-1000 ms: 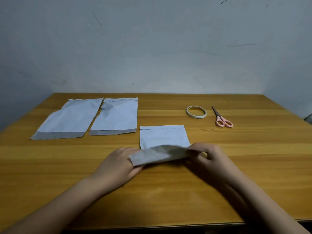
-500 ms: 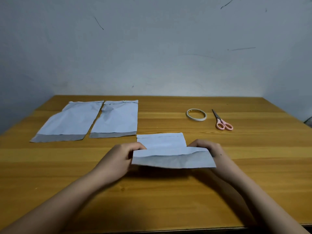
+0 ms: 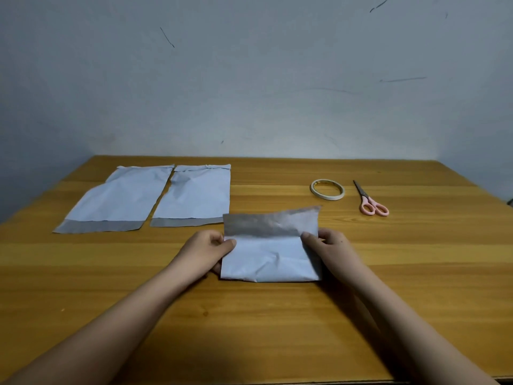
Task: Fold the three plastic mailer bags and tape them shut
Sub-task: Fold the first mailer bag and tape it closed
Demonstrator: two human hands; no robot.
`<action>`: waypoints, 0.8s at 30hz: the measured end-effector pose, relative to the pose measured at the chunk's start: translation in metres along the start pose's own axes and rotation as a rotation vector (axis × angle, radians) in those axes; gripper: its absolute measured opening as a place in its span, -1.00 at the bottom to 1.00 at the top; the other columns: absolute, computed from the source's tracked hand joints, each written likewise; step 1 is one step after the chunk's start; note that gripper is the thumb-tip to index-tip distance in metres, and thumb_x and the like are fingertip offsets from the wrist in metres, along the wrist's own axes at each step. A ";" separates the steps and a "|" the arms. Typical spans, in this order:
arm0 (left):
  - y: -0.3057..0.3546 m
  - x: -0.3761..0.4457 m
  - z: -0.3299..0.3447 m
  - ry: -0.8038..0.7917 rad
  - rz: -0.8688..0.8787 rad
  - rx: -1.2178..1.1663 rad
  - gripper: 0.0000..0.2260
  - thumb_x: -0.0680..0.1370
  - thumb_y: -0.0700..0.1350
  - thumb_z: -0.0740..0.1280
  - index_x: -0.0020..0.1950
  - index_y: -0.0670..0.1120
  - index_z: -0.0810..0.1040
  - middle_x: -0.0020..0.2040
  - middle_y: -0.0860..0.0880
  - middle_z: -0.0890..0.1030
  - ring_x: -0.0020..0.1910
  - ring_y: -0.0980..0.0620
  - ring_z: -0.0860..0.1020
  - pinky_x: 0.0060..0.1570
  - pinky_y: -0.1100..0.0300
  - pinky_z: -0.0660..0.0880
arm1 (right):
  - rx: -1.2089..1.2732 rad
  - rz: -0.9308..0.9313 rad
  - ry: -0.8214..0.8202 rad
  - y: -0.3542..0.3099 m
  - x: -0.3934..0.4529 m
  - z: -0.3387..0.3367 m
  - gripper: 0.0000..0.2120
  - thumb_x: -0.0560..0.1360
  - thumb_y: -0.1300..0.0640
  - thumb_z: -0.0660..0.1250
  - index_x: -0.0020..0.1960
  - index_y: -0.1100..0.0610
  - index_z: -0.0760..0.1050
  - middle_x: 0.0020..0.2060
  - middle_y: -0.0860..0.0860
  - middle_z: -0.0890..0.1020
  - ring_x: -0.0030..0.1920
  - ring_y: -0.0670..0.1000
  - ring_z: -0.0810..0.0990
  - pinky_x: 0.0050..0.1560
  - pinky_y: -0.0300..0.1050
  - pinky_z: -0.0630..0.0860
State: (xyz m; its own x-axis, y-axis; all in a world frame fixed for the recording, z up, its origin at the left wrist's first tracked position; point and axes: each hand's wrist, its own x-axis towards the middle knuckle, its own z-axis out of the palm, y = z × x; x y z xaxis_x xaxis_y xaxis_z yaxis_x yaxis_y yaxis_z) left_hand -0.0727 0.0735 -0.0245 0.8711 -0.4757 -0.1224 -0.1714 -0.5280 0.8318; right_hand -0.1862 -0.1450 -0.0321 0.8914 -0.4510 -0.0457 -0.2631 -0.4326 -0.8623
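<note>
Hands (image 3: pixel 206 247) (image 3: pixel 331 245) pinching crinkled folded mailer (image 3: pixel 270 257), grey flap raised

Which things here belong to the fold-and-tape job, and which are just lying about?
Belong to the job:
- folded mailer bag, pinched by left hand and right hand
- two flat mailer bags, far left and beside it
- tape roll
- pink-handled scissors, probably for cutting tape

Just there:
- wooden table
- marked wall

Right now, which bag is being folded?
The mailer bag pinched by the left hand and right hand; the other two bags lie flat, untouched.
</note>
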 end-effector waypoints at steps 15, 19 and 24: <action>0.003 -0.008 -0.003 -0.070 -0.072 -0.044 -0.76 0.54 -0.06 0.35 0.18 -0.02 0.44 -0.23 0.04 0.60 -0.58 0.29 0.46 -0.58 0.45 0.27 | -0.075 0.102 0.050 -0.004 -0.002 -0.002 -0.62 0.53 0.02 0.29 0.32 -0.09 0.32 -0.11 -0.01 0.63 -0.11 0.01 0.61 -0.11 -0.02 0.52; -0.006 -0.013 0.003 -0.011 -0.024 -0.022 -0.61 0.55 -0.09 0.33 0.35 0.08 0.32 -0.25 0.04 0.56 -0.42 0.19 0.48 -0.38 0.32 0.37 | -0.142 0.023 0.051 0.000 -0.009 0.002 -0.63 0.56 0.10 0.26 0.32 -0.12 0.29 -0.10 0.03 0.60 -0.11 0.08 0.59 -0.10 0.01 0.51; -0.012 -0.014 0.008 0.080 0.047 0.076 -0.63 0.59 -0.08 0.27 0.36 0.11 0.27 -0.20 -0.04 0.56 -0.14 -0.02 0.58 -0.02 0.05 0.50 | -0.256 -0.081 0.085 0.004 -0.006 0.010 -0.69 0.59 0.11 0.20 0.31 -0.08 0.31 -0.13 0.01 0.57 -0.13 0.04 0.55 -0.06 0.02 0.46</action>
State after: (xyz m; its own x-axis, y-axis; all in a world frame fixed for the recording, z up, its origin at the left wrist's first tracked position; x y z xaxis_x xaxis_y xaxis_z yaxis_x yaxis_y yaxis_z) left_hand -0.0868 0.0805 -0.0371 0.8946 -0.4453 -0.0377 -0.2451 -0.5594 0.7918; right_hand -0.1892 -0.1368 -0.0405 0.8821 -0.4657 0.0701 -0.2862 -0.6484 -0.7054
